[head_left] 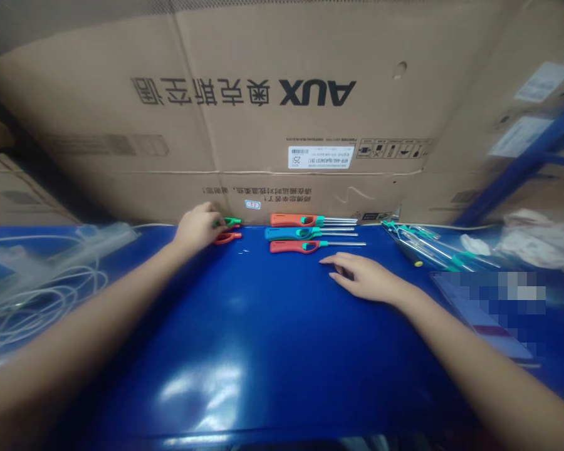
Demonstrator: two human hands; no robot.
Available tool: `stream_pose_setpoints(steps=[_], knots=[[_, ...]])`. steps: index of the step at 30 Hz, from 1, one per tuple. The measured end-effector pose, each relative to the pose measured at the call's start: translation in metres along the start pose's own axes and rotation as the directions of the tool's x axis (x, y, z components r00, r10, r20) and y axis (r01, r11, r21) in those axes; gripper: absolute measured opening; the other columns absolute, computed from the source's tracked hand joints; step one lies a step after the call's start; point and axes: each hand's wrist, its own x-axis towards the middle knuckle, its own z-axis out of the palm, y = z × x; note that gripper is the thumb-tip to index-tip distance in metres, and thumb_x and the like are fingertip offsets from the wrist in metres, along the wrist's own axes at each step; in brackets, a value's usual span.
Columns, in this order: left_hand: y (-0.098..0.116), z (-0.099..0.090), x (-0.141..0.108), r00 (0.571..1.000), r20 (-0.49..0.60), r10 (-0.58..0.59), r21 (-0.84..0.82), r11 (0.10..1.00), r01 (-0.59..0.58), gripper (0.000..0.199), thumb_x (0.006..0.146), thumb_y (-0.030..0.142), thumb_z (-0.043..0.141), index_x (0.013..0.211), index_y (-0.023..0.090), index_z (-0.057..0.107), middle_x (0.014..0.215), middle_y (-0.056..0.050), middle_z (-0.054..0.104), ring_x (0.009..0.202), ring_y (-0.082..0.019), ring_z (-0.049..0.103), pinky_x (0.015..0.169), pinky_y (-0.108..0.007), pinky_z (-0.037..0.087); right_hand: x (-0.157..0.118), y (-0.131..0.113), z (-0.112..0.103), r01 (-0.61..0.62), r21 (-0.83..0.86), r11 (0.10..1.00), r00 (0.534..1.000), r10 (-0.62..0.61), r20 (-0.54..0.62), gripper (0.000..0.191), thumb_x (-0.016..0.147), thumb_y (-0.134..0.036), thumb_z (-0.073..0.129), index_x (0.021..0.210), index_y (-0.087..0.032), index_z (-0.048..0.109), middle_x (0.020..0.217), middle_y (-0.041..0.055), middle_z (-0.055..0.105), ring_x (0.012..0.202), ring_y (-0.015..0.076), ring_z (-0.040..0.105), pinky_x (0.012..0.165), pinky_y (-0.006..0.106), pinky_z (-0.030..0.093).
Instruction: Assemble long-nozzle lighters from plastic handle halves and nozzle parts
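The left hand (197,228) curls over small green and orange plastic parts (228,238), its grip hard to make out, while the spread right hand (364,277) lies open just beside three long-nosed utility lighters (294,233), which a careless brush of its fingers could knock askew.

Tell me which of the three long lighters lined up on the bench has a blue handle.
The middle lighter has the blue handle; the upper lighter and lower lighter both have orange-red handles.

Utility lighters (294,220): satin plastic handles, smooth bright metal nozzles. Bench top (244,326): glossy, smooth blue finish. Carton (263,144): matt corrugated cardboard, printed.
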Motion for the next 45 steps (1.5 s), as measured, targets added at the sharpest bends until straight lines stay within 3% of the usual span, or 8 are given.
stream_pose_setpoints(steps=[6,11,15,20,23,28,36,45], knots=[[0.017,-0.029,-0.011,0.997,-0.043,0.065,-0.012,0.998,-0.066,0.014,0.084,0.023,0.059,0.079,0.017,0.071,0.1,-0.011,0.064,0.097,-0.029,0.062,0.08,-0.039,0.051,-0.001,-0.003,-0.001,-0.001,-0.012,1.0,1.0,0.001,0.015,0.039,0.099,-0.032,0.048,0.136,-0.025,0.059,0.099,0.0057,0.065,0.085,0.0206,0.061,0.075,0.035,0.049],[0.066,-0.044,-0.049,0.971,-0.068,0.229,-0.128,0.963,-0.236,0.015,0.091,0.028,0.062,0.085,0.017,0.071,0.112,-0.011,0.064,0.103,-0.027,0.061,0.092,-0.041,0.051,-0.002,-0.002,-0.001,0.01,-0.005,1.0,1.0,-0.01,0.013,0.04,0.1,-0.032,0.048,0.138,-0.024,0.058,0.104,0.0072,0.065,0.088,0.0211,0.062,0.079,0.036,0.049],[0.113,-0.036,-0.094,0.916,0.005,0.4,-0.312,0.871,-0.379,0.012,0.093,0.027,0.063,0.086,0.02,0.07,0.117,-0.007,0.064,0.104,-0.023,0.061,0.091,-0.039,0.05,-0.002,0.001,-0.001,0.015,0.016,1.0,1.0,-0.015,0.0,0.039,0.1,-0.031,0.049,0.137,-0.024,0.058,0.102,0.0068,0.064,0.087,0.0208,0.062,0.079,0.036,0.05],[0.143,-0.015,-0.127,0.901,0.05,0.432,-0.542,0.769,-0.338,0.005,0.094,0.026,0.066,0.091,0.021,0.065,0.115,-0.005,0.065,0.108,-0.024,0.059,0.092,-0.042,0.045,-0.003,-0.023,0.003,0.079,0.071,0.994,0.996,-0.075,-0.057,0.031,0.099,-0.03,0.053,0.129,-0.023,0.061,0.102,0.0057,0.062,0.095,0.0189,0.06,0.086,0.033,0.049],[0.148,-0.008,-0.128,0.893,0.019,0.45,-0.593,0.724,-0.352,0.006,0.097,0.029,0.063,0.099,0.023,0.064,0.116,-0.004,0.065,0.11,-0.023,0.06,0.096,-0.041,0.044,-0.005,-0.049,0.009,0.22,0.145,0.965,0.975,-0.22,-0.02,0.026,0.096,-0.028,0.06,0.121,-0.024,0.063,0.109,0.0051,0.061,0.098,0.0174,0.06,0.085,0.03,0.048],[0.143,-0.008,-0.125,0.869,0.052,0.492,-0.61,0.705,-0.362,0.029,0.097,0.037,0.065,0.122,0.025,0.057,0.123,-0.006,0.064,0.109,-0.023,0.062,0.092,-0.038,0.048,-0.008,-0.064,0.012,0.309,0.033,0.95,0.943,-0.311,0.115,0.011,0.096,-0.029,0.062,0.105,-0.023,0.066,0.105,0.0042,0.059,0.091,0.0174,0.059,0.077,0.029,0.045],[0.128,0.004,-0.114,0.919,0.056,0.39,-0.739,0.635,-0.225,0.037,0.09,0.037,0.074,0.122,0.024,0.061,0.117,-0.004,0.069,0.108,-0.022,0.064,0.096,-0.038,0.05,-0.007,-0.039,0.002,0.229,-0.008,0.973,0.968,-0.227,0.103,0.019,0.094,-0.04,0.066,0.093,-0.021,0.065,0.105,0.0048,0.058,0.088,0.0175,0.058,0.074,0.03,0.044],[0.131,0.006,-0.112,0.938,0.063,0.342,-0.754,0.632,-0.18,0.031,0.085,0.034,0.076,0.113,0.022,0.067,0.109,-0.005,0.071,0.101,-0.022,0.067,0.09,-0.037,0.054,-0.008,-0.041,-0.001,0.185,-0.001,0.983,0.972,-0.182,0.147,0.02,0.094,-0.039,0.066,0.092,-0.02,0.061,0.102,0.0046,0.059,0.085,0.0171,0.058,0.072,0.029,0.043]])
